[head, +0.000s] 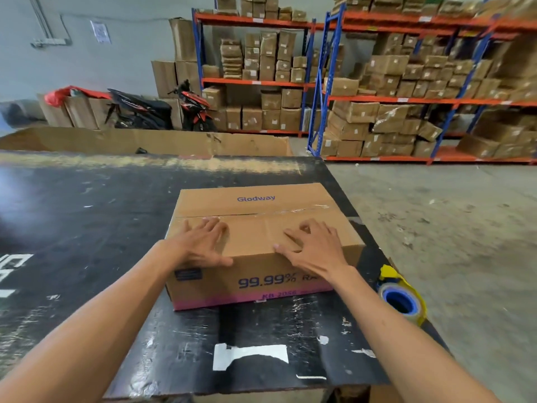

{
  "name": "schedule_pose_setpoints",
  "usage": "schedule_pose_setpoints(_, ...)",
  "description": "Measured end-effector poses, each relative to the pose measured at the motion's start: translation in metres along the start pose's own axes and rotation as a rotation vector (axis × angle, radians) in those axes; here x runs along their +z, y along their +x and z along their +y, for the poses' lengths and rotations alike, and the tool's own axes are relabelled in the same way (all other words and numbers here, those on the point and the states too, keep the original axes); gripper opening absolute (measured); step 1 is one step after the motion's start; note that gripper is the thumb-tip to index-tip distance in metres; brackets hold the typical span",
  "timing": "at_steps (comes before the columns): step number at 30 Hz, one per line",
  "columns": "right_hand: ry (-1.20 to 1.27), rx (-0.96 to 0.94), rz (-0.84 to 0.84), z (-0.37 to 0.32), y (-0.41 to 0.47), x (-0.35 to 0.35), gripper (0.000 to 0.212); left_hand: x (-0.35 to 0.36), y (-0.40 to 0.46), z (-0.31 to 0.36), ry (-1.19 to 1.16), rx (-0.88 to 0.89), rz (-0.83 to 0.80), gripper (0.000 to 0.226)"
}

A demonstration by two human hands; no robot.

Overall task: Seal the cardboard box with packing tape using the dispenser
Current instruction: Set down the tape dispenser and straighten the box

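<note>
Box: your cardboard box [261, 242] sits on black table [87, 228], near its right edge.
Hands: your left hand [200, 245] and right hand [313, 248] lie flat on box top, fingers spread, gripping nothing.
Nearby: tape dispenser [402, 298] just right of box, at table edge; nothing betw.
Background: scooter [162, 109], shelves [406, 82] w/ cartons.
Print: "Glodway", "99.99%".

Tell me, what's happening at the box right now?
Both hands flat on box top: left hand, right hand. Cardboard box seam already taped. Tape dispenser idle at table edge. Nothing blocking.
</note>
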State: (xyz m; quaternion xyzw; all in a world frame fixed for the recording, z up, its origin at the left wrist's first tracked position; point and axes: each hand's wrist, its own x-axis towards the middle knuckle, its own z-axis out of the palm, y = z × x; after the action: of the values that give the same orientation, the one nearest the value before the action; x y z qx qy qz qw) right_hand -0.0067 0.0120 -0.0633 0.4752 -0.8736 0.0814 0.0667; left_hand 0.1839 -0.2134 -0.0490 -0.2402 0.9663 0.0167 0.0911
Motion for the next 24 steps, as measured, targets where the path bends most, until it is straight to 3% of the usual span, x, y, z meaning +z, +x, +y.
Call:
schedule_pose_setpoints(5, 0.011, 0.103, -0.176, 0.055, -0.002, 0.000, 0.095, 0.027, 0.000, 0.024, 0.017, 0.001, 0.184, 0.101)
schedule_pose_setpoints(24, 0.022, 0.180, -0.096, 0.052, -0.011, 0.012, 0.096, 0.020, 0.021, 0.012, 0.004, 0.074, 0.160, 0.092)
